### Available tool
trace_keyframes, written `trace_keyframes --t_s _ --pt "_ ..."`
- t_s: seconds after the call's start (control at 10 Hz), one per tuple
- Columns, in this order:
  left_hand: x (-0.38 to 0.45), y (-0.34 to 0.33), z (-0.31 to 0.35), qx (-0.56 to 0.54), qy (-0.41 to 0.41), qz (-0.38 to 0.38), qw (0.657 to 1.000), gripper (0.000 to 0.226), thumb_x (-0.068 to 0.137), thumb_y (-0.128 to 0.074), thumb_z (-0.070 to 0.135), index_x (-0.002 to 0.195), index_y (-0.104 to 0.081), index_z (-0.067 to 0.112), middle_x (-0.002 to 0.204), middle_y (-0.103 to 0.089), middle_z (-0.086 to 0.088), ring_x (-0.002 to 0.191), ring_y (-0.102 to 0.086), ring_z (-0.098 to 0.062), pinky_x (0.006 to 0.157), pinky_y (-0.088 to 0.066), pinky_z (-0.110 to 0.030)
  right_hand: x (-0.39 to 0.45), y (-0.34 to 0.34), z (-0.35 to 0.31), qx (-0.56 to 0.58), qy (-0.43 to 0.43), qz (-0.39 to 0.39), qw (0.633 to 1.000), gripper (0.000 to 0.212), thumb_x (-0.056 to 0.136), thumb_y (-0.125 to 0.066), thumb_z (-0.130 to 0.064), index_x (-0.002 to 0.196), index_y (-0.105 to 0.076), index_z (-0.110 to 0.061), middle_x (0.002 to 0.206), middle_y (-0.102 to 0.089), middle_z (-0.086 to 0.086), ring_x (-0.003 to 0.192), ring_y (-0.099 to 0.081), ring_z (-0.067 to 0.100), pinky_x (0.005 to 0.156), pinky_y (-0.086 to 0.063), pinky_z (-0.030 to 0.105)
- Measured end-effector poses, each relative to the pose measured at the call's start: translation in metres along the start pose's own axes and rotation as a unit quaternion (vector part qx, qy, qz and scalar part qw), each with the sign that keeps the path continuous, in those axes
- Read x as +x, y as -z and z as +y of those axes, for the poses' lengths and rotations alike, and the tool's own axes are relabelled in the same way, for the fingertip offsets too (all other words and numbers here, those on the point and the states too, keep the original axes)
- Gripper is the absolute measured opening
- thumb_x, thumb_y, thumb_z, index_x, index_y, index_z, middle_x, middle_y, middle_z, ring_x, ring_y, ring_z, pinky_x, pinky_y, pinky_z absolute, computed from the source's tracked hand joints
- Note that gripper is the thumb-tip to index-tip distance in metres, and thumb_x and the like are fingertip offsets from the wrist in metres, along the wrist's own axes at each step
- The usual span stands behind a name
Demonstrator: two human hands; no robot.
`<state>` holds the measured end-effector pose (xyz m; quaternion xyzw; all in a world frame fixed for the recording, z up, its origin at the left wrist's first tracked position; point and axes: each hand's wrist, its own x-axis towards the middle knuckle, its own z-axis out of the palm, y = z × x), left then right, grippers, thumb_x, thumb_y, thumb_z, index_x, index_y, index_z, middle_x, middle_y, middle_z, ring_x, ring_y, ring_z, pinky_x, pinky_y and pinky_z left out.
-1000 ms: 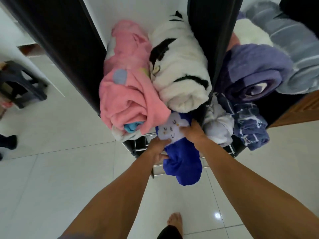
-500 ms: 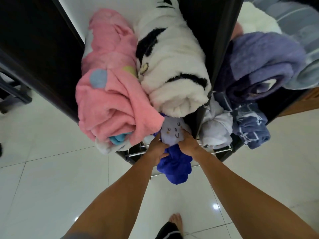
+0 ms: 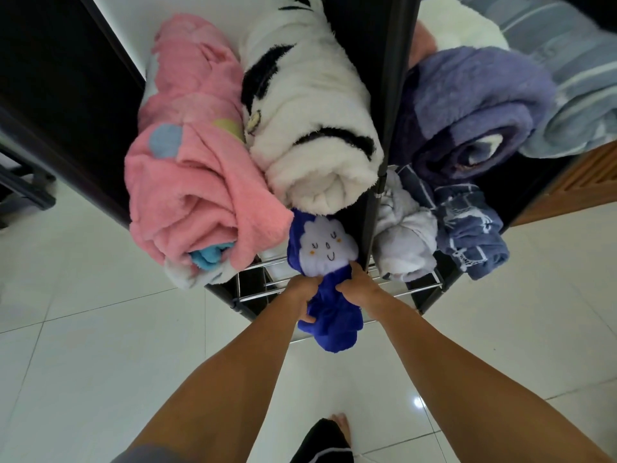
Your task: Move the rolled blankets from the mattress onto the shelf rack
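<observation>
Left hand (image 3: 300, 295) and right hand (image 3: 359, 287) are both gripping the blue cloud blanket (image 3: 329, 279), fingers closed, at the shelf rack (image 3: 384, 95) holding the pink roll (image 3: 197, 182) and white roll (image 3: 310, 121).

Home room, white tiled floor (image 3: 100, 362), shelf rack (image 3: 384, 128) holding rolled blankets (image 3: 310, 128)

floor (image 3: 83, 345): shiny white tiles
stool (image 3: 23, 185): dark, by the left edge
foot (image 3: 340, 426): bare, on the floor
</observation>
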<state>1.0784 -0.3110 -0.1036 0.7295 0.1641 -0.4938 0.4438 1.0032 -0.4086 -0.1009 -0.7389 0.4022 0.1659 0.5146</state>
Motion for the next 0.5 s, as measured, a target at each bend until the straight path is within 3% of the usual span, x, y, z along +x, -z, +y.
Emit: trace_keyframes --t_s 0.1,0.2,0.3,0.4,0.5 --pt "0.002 -0.002 0.002 -0.033 -0.060 -0.003 0.998 0.022 0.096 -0.047 0.019 0.116 -0.054 0.018 0.112 -0.061 -0.007 0.096 -0.056 -0.026 0.073 -0.049 -0.040 0.000 0.001 -0.006 0.036 0.017 -0.007 0.999 0.075 0.089 -0.048 -0.010 0.153 -0.013 -0.025 0.153 -0.034 0.008 0.137 -0.036 0.029 0.113 -0.033 0.040" --pt "0.001 -0.002 0.003 -0.022 -0.095 -0.044 0.994 0.034 0.097 -0.043 0.019 0.129 -0.050 0.027 0.130 -0.058 -0.004 0.112 -0.055 -0.025 0.081 -0.049 -0.042 0.000 0.008 -0.006 0.054 0.033 -0.002 0.998 0.073 0.090 -0.046 -0.007 0.153 -0.015 -0.023 0.154 -0.033 0.006 0.138 -0.036 0.028 0.112 -0.033 0.037" --pt "-0.011 0.001 -0.005 -0.013 -0.099 -0.086 0.991 0.040 0.098 -0.042 0.013 0.130 -0.042 0.036 0.118 -0.060 0.001 0.097 -0.058 -0.017 0.073 -0.049 -0.034 -0.005 0.014 0.001 0.043 0.037 0.000 0.998 0.071 0.090 -0.046 -0.004 0.153 -0.018 -0.020 0.152 -0.035 0.009 0.136 -0.038 0.030 0.109 -0.035 0.037" --pt "-0.026 0.000 -0.024 0.021 -0.123 -0.052 0.991 0.048 0.096 -0.048 0.016 0.139 -0.038 0.032 0.128 -0.060 0.000 0.108 -0.059 -0.022 0.080 -0.049 -0.035 -0.023 0.021 0.010 0.055 0.040 -0.005 0.998 0.065 0.090 -0.053 -0.011 0.149 -0.027 -0.016 0.149 -0.041 0.011 0.133 -0.043 0.029 0.110 -0.037 0.039" --pt "-0.054 -0.003 -0.080 0.112 -0.176 0.068 0.976 0.043 0.094 -0.051 0.016 0.136 -0.041 0.025 0.130 -0.059 -0.007 0.110 -0.058 -0.027 0.086 -0.045 -0.031 -0.060 0.034 0.027 0.110 0.038 -0.015 0.993 0.040 0.092 -0.054 -0.009 0.132 -0.049 -0.006 0.122 -0.060 0.018 0.112 -0.059 0.031 0.104 -0.043 0.046"
